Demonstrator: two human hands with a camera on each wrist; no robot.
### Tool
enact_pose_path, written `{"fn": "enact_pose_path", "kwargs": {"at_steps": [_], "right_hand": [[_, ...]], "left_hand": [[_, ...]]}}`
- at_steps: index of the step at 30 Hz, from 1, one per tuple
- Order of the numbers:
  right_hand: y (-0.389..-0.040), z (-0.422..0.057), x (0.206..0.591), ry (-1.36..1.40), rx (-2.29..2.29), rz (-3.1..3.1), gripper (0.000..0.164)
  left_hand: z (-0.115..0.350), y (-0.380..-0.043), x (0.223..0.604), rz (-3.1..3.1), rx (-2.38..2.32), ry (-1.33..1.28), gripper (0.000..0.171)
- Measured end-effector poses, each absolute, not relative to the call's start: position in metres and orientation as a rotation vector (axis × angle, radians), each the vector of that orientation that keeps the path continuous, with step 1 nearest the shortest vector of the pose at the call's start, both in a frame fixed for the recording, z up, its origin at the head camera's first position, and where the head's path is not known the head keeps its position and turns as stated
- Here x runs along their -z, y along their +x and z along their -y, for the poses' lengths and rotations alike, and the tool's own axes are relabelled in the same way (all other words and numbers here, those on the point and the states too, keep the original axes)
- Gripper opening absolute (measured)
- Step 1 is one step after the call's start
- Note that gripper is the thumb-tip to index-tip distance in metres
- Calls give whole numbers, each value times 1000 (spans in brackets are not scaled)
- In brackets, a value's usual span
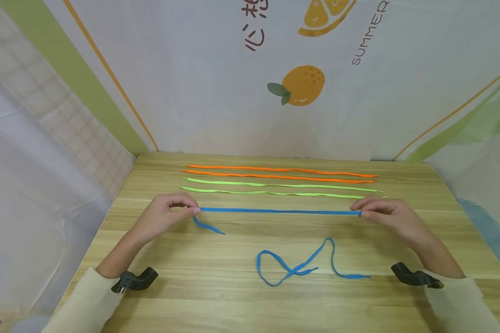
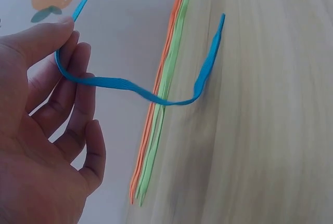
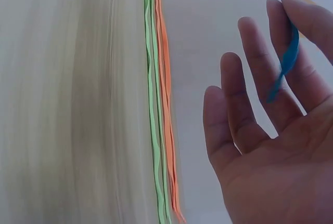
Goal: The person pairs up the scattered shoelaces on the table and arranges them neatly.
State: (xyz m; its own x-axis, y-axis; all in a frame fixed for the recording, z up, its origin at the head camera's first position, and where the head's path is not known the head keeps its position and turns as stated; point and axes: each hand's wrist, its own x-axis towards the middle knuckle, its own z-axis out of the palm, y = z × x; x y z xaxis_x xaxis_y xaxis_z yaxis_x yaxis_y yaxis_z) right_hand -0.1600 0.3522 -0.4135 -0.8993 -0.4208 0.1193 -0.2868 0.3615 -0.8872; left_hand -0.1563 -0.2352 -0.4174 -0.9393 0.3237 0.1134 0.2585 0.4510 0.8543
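A flat blue shoelace is stretched straight from side to side between both hands. My left hand pinches it between thumb and forefinger, and in the left wrist view its loose tail hangs off in a curve. At the other end my right hand pinches the lace close to its tip; the short blue end dangles across the fingers in the right wrist view. Nearer the body, a second blue shoelace lies loosely looped and crossed over itself on the wooden table.
Beyond the hands, two orange shoelaces and two light green shoelaces lie side by side, nearly straight, across the back of the table. A white printed cloth hangs behind the table's far edge, with more cloth at both sides.
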Motion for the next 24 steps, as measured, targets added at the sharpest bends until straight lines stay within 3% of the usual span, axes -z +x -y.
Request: {"fn": "enact_pose_path", "kwargs": {"at_steps": [24], "right_hand": [[-161, -401, 430, -414, 1837, -2392, 20]], "left_hand": [[261, -159, 418, -2660, -1498, 361, 20]]}}
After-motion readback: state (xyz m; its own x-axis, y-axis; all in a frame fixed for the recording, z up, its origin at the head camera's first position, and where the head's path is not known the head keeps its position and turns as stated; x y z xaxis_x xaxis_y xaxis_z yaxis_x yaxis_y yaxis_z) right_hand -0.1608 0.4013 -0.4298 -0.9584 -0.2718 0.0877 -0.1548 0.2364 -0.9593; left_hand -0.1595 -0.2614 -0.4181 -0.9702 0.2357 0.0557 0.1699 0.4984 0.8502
